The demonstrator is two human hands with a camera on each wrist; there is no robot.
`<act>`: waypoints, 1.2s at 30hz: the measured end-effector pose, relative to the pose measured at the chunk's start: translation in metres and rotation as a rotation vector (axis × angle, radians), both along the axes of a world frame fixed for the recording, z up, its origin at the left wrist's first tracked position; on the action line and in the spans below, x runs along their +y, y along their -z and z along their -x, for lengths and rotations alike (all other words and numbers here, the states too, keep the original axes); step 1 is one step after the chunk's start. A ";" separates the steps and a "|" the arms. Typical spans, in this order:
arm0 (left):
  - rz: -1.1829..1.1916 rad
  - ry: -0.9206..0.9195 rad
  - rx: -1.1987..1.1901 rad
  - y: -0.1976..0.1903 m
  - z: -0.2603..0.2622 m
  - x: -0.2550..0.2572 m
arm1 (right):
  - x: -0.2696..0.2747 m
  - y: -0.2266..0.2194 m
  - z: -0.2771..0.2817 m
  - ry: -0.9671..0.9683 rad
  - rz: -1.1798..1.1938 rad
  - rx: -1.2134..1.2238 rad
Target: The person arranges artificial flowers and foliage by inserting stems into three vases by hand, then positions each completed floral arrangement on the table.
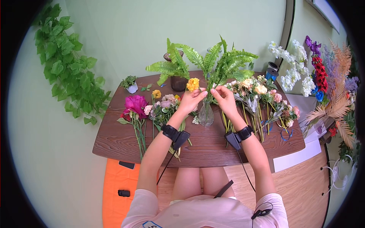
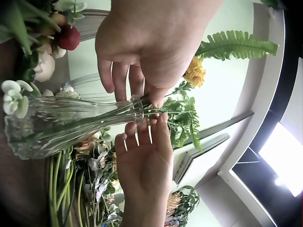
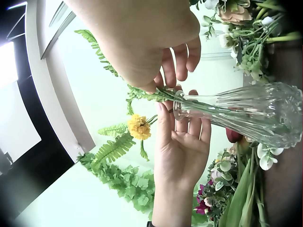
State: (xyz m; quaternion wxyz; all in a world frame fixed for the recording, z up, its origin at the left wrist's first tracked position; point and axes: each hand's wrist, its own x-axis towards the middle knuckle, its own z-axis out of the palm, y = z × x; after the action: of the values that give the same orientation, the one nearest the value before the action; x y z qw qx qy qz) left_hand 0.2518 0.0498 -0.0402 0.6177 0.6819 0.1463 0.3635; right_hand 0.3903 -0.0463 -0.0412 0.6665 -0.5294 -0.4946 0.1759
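A clear ribbed glass vase [image 1: 206, 114] stands upright near the table's middle, with green stems inside it. Fern fronds [image 1: 210, 60] spread out above its mouth. My left hand [image 1: 193, 100] is at the left of the rim, thumb and fingertips pinching the stem of a yellow flower [image 1: 192, 84]. On the opposite side, my right hand [image 1: 226, 101] pinches the fern stems just over the rim. In the left wrist view both thumbs nearly meet at the vase neck [image 2: 135, 111]. The right wrist view shows the yellow flower [image 3: 139, 126] leaning out beside the fronds.
Magenta flowers [image 1: 136, 106] and mixed small blooms lie left on the wooden table [image 1: 114, 140]. Cream and pink flowers [image 1: 260, 89] with long stems lie right. Behind are a dark vase [image 1: 178, 83], a small potted plant [image 1: 130, 84] and ribbon spools [image 1: 271, 72].
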 end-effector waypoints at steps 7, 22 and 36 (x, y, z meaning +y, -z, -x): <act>-0.022 -0.016 0.099 0.003 0.003 0.003 | 0.000 0.005 0.003 -0.036 -0.022 0.067; -0.141 -0.122 0.257 -0.018 0.118 0.024 | -0.031 0.036 0.004 0.038 0.078 0.249; -0.317 -0.764 0.844 0.079 0.278 0.098 | -0.025 0.075 -0.002 -0.086 0.360 0.322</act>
State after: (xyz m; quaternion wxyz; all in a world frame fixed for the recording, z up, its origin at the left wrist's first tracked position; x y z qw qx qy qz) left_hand -0.0263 0.1474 -0.1194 0.2218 0.7505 0.5586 0.2747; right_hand 0.3922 -0.0712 -0.1160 0.6236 -0.5832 -0.3646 0.3716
